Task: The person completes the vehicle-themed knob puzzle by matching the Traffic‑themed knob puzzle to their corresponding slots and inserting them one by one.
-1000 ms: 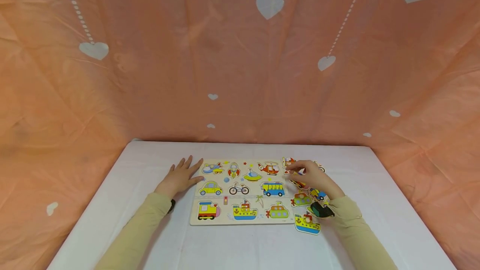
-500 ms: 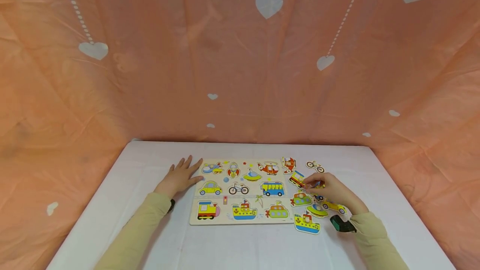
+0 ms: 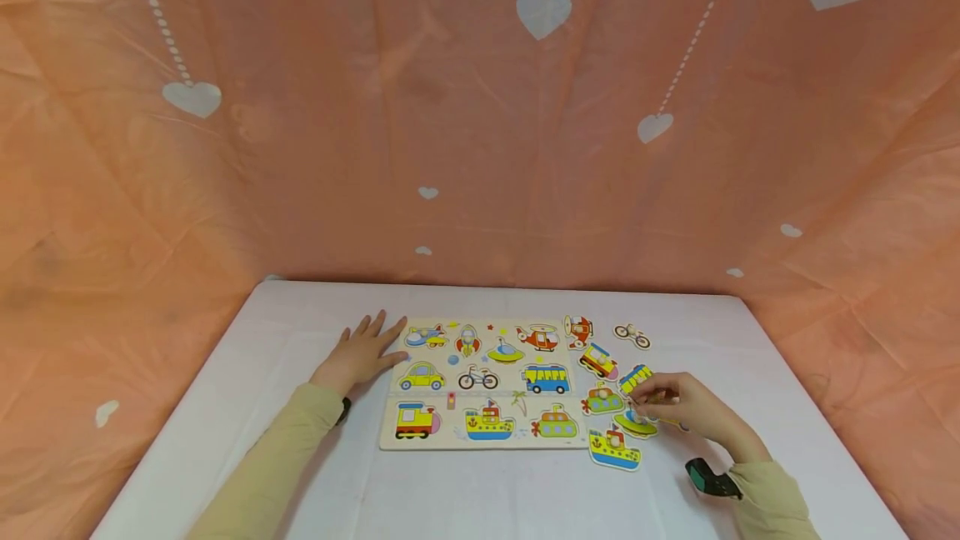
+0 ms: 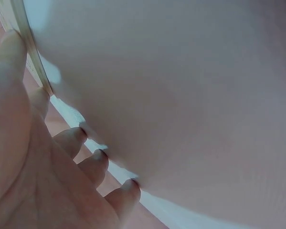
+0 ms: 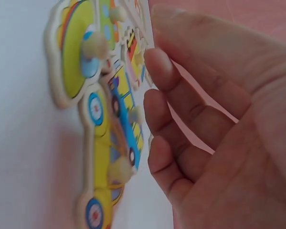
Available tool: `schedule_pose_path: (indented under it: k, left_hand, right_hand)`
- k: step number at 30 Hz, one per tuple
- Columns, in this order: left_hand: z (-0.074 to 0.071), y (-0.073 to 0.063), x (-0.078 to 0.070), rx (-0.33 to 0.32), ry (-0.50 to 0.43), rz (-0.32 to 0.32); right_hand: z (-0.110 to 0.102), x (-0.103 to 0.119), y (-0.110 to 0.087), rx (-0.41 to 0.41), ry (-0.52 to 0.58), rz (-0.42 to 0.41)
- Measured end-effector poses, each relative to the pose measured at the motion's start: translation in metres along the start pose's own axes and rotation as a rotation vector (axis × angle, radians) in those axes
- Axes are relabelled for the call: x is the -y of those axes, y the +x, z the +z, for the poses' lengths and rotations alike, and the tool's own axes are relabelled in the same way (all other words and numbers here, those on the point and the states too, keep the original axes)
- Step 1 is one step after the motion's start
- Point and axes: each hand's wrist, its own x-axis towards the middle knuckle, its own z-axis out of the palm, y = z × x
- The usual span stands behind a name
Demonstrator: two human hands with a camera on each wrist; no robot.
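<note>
1. Filling the middle of the white table [image 3: 480,498], the puzzle board [image 3: 468,396] lies flat and looks the same as a second ago
2. Sleeved to the wrist, the right forearm [image 3: 772,490] angles in from the person's near right, and the right hand [image 3: 686,404] has drawn back from the far pieces to the near ones; I judge that only shifts the reach, as I see nothing new on the board
3. Its fingers curl loosely toward the board, thumb up near the forefinger, with no piece visible between them in the wrist view; whether a fingertip touches anything, I cannot tell
4. Spread wide, the left hand [image 3: 358,358] stays at the board's left edge, thumb and forefinger on the board, gripping nothing
5. Loose pieces lie by the board's right edge: the train piece [image 3: 597,361] and bus piece [image 3: 633,380] now show more fully, while the hand hides much of the car piece [image 5: 100,186], just beside the saucer piece [image 3: 637,426]
6. Smallest of all, a round knob [image 5: 120,171] stands on the car, apart from the fingers
</note>
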Motion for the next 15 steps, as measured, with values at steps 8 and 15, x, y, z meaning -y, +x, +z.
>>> schedule_pose_path:
  k: [8, 15]
  left_hand:
    - [-0.001, 0.000, 0.000, -0.002, -0.006, -0.002]
    - [0.001, 0.000, 0.001, -0.010, -0.008, 0.007]
  right_hand:
    - [0.004, -0.013, -0.007, -0.003, 0.027, 0.030]
    - [0.006, -0.013, -0.007, 0.007, 0.027, -0.005]
